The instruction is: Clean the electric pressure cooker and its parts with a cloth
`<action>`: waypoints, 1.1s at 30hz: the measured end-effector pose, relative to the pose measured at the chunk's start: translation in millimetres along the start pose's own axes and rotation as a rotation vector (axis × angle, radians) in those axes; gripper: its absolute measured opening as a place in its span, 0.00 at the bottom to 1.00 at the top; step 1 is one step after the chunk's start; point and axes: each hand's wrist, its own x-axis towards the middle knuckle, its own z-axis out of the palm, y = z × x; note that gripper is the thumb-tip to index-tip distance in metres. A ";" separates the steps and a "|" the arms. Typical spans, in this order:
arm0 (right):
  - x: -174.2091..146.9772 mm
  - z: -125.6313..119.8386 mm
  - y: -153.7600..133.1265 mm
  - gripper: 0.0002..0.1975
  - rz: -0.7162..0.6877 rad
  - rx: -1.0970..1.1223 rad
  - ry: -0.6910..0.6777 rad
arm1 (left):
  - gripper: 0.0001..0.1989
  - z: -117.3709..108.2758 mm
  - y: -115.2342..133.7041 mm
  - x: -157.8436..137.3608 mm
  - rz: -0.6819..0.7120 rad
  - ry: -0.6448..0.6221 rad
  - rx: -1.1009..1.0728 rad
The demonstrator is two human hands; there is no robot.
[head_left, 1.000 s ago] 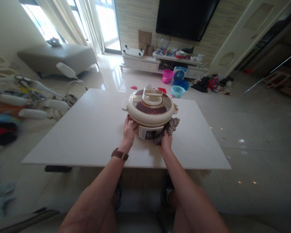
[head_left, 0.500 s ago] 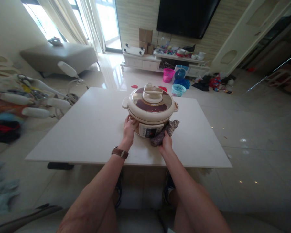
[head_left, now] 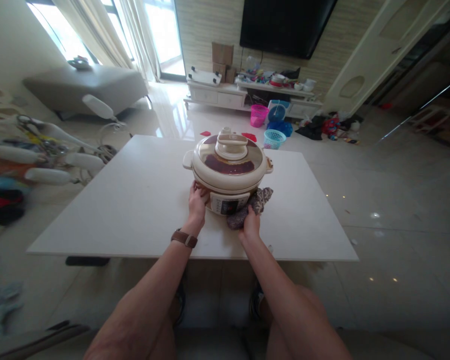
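Note:
A cream electric pressure cooker (head_left: 228, 167) with a brown-patterned lid stands on the white table (head_left: 135, 200), its control panel facing me. My left hand (head_left: 197, 201), with a brown watch on the wrist, presses flat against the cooker's left front side. My right hand (head_left: 249, 225) grips a dark patterned cloth (head_left: 252, 206) and holds it against the cooker's lower right front, by the panel.
Clutter with white handles and scissors (head_left: 45, 150) lies left of the table. Beyond the table are pink (head_left: 258, 115) and teal baskets (head_left: 274, 139) on the floor, a low TV cabinet (head_left: 247, 97) and a grey sofa (head_left: 86, 87). My knees sit under the table's near edge.
My right hand has slid the cloth leftward along the cooker's lower front, toward the panel. My left hand stays on the cooker's side. The view has shifted slightly.

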 end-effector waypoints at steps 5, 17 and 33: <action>-2.9 0.9 2.5 0.19 0.014 0.011 0.010 | 0.30 0.5 -2.3 -1.1 -0.006 -0.005 0.022; -0.9 2.1 7.4 0.22 -0.014 -0.004 0.006 | 0.32 3.2 -5.8 -3.1 0.004 0.003 0.022; 1.2 0.7 10.8 0.21 -0.031 -0.021 0.015 | 0.35 1.4 -12.4 1.5 0.008 0.017 0.044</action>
